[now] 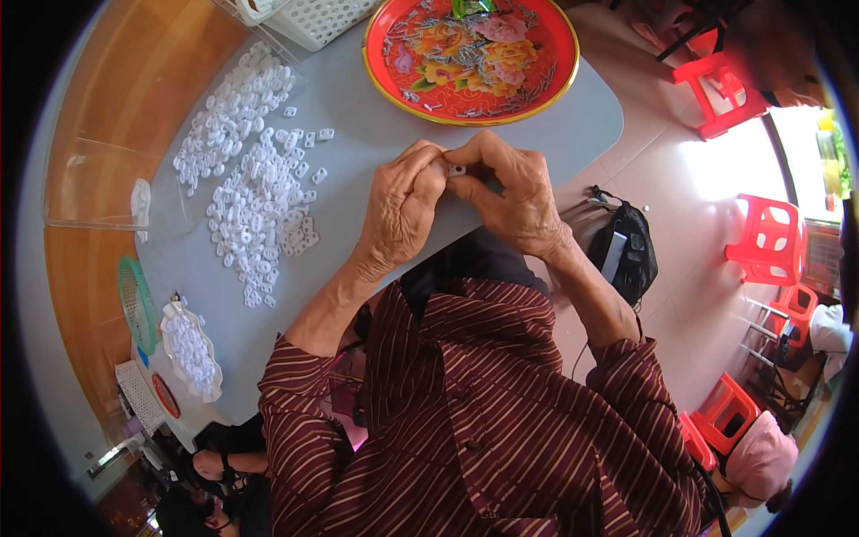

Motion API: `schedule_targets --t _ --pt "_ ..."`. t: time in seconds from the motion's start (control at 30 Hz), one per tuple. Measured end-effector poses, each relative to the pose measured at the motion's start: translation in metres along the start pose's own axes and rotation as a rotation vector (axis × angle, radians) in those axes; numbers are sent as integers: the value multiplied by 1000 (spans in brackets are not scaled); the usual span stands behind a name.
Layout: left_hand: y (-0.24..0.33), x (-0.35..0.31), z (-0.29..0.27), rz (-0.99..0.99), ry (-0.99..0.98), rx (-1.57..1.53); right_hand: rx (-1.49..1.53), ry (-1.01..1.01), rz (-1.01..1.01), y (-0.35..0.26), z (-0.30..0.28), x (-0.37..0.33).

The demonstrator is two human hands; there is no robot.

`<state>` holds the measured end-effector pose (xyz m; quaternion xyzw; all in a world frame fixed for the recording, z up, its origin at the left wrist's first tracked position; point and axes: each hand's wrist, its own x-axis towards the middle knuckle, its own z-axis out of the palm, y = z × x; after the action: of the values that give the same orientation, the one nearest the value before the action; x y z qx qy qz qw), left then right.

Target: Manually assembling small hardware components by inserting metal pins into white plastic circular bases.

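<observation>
A small white plastic piece with holes (457,170) is pinched between the thumb and forefinger of my right hand (519,192), just over the table's near edge. My left hand (404,201) is closed right beside it, its curled fingertips meeting those of the right. Whatever the left fingers hold is hidden behind them. Beyond my hands lies a round red floral tray (380,58) with a yellow rim, strewn with many small silvery metal pins (537,85). To the left, loose white plastic pieces (246,215) like the held one are spread in heaps on the table.
The grey table (344,107) also bears a white perforated basket (327,22) at the far side. A scalloped white dish (210,376) of small white pieces and a green sieve (134,304) are at left. Red stools (765,237) and a black bag (631,259) stand rightward. Another person's arm (237,464) shows lower left.
</observation>
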<state>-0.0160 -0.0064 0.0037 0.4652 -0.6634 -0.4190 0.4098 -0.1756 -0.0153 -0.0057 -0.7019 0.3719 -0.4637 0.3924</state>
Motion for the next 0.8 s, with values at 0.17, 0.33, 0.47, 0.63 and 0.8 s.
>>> schedule_targets --t 0.17,0.33,0.47,0.63,0.8 --pt "-8 0 0 -12 28 -92 23 -15 42 -6 -4 3" --pt "-9 -1 1 65 76 -37 136 -33 164 -4 -4 2" --pt "-2 -2 -2 37 74 -87 235 -27 302 -12 -9 3" --pt "-6 0 -5 -105 61 -245 87 104 -100 -43 -24 102" --pt "-4 5 0 -28 4 -284 378 46 -450 -57 -25 201"
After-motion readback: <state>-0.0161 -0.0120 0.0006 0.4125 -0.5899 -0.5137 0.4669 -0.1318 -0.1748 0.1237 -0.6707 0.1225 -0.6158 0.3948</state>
